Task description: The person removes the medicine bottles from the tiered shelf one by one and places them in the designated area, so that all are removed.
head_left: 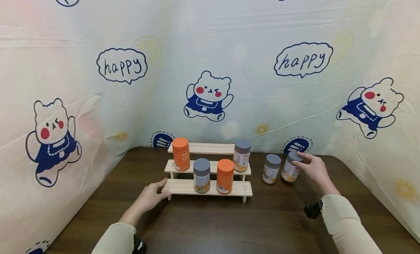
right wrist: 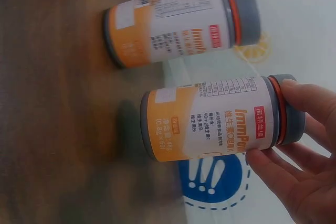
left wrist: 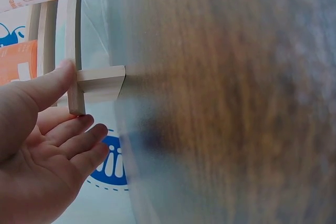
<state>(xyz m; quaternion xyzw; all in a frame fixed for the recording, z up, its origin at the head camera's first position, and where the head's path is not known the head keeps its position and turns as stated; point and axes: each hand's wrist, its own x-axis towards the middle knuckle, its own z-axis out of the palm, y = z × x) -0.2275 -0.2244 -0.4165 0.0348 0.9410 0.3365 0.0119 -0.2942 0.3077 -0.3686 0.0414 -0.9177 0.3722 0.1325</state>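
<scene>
My right hand (head_left: 315, 169) grips a pill bottle (head_left: 290, 170) by its grey lid, with thumb and fingers on opposite sides. The right wrist view shows its white and orange label (right wrist: 210, 121). Just left of it stands a matching grey-lidded bottle (head_left: 271, 171). My left hand (head_left: 151, 196) holds the left end of the lowest step of a three-tier wooden rack (head_left: 183, 188); its thumb lies against the board in the left wrist view. On that step are a grey-lidded bottle (head_left: 201, 177) and an orange bottle (head_left: 225, 178). The middle step carries another orange bottle (head_left: 181, 155) and a grey-lidded bottle (head_left: 241, 157).
The rack stands on a dark brown wooden table (head_left: 229, 225). Behind and on both sides hangs a pale printed cloth (head_left: 249, 112) with cartoon bears, close to the table's back edge. The rack's top tier (head_left: 210, 148) is nearest that cloth.
</scene>
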